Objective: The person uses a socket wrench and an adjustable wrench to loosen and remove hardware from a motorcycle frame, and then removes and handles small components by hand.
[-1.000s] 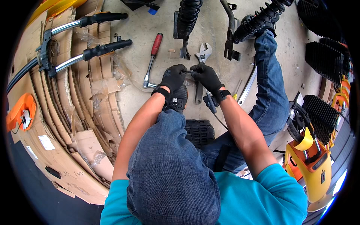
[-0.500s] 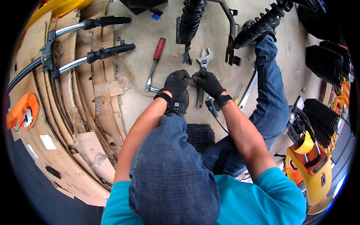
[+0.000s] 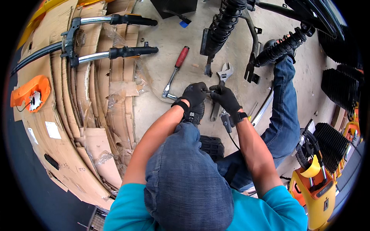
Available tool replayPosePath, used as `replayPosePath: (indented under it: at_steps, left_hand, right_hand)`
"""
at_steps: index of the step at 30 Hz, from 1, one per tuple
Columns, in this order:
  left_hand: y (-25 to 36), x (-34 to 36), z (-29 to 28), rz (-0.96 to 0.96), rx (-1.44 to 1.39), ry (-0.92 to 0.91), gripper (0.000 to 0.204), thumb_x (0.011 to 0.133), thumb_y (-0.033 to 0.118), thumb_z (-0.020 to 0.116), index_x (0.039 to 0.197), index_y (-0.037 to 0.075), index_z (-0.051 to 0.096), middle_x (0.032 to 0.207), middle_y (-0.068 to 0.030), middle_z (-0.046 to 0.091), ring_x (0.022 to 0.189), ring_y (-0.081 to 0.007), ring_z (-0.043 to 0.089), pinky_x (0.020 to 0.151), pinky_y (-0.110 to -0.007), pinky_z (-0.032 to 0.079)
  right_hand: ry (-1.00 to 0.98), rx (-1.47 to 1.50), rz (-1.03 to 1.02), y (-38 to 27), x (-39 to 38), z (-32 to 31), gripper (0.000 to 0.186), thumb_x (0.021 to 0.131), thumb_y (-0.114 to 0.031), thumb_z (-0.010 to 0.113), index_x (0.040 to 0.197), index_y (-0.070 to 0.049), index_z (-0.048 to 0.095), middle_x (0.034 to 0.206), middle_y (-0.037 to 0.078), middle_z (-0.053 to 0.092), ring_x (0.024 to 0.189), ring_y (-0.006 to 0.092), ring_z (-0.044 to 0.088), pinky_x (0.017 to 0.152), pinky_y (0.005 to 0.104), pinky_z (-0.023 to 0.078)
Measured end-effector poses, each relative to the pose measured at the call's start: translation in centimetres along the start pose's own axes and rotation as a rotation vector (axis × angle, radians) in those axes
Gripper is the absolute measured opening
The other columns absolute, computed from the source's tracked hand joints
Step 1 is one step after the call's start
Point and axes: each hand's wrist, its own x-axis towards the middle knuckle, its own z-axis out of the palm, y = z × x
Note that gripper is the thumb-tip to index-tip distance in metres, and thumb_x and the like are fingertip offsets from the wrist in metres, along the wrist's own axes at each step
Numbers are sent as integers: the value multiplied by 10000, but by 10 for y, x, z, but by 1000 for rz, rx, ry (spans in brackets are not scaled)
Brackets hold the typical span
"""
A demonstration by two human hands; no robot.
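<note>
My left hand (image 3: pixel 194 95) and my right hand (image 3: pixel 226 99), both in black gloves, meet in front of my knee with fingers closed. Between their fingertips runs a short dark rod (image 3: pixel 209 91), possibly a bolt; each hand pinches one end, and the fingers hide most of it. Under my right hand lies an adjustable wrench (image 3: pixel 225 72) on the floor, its jaw pointing away from me. A ratchet with a red handle (image 3: pixel 182 57) rests left of my left hand, its socket end close to that wrist. A small dark device on a cable (image 3: pixel 226 122) hangs beside my right wrist.
Black coil-spring shock absorbers (image 3: pixel 226 27) and a frame tube (image 3: pixel 254 42) stand ahead. Flattened cardboard (image 3: pixel 58 115) is stacked at the left, with a front fork (image 3: pixel 92 57) and an orange part (image 3: pixel 36 90) on it. A long metal bar (image 3: pixel 264 107) lies by my right leg; yellow vehicle parts (image 3: pixel 314 192) stand at right.
The whole view has shifted, so things sit further right and the floor shows at a slightly different angle. Both hands keep their pinch on the short rod, with little movement between them.
</note>
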Motion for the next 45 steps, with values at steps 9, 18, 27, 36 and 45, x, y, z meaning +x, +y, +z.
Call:
replayPosePath:
  at_steps: [9,18,27,36,45]
  left_hand:
    - [-1,-3,-2,37,-44,-2,246,763,188,641,971,58,662,950,-172,675,913,-319,649,804,-374,500]
    - [0,-3,-2,-30,-35,-45,212,783,191,650,949,59,668,929,-172,683,874,-307,658,776,-371,506]
    - [-4,-2,-1,55,-10,-2,207,796,184,655,957,54,665,949,-165,680,887,-314,652,787,-380,507]
    - [-6,-1,-1,32,39,-30,213,796,203,648,945,52,665,924,-167,680,866,-319,655,763,-384,508]
    - [-7,-1,1,34,-9,2,206,790,191,648,943,55,668,893,-166,682,838,-304,660,751,-377,507]
  right_hand:
    - [-91,-20,105,-1,2,-6,261,874,-189,644,1036,15,645,828,71,651,711,124,579,670,297,480]
    - [-28,64,-37,-10,-3,0,246,872,-161,656,1041,15,624,849,56,641,733,114,582,670,284,486]
    - [-48,-93,33,1,3,1,243,901,-222,606,983,2,650,777,67,651,703,141,592,672,314,485]
    - [-34,93,-22,3,0,4,261,877,-187,631,1061,-2,630,880,67,656,755,123,591,695,291,490]
    - [-54,25,12,4,1,4,250,878,-166,638,1069,-4,630,856,55,659,741,118,591,686,283,490]
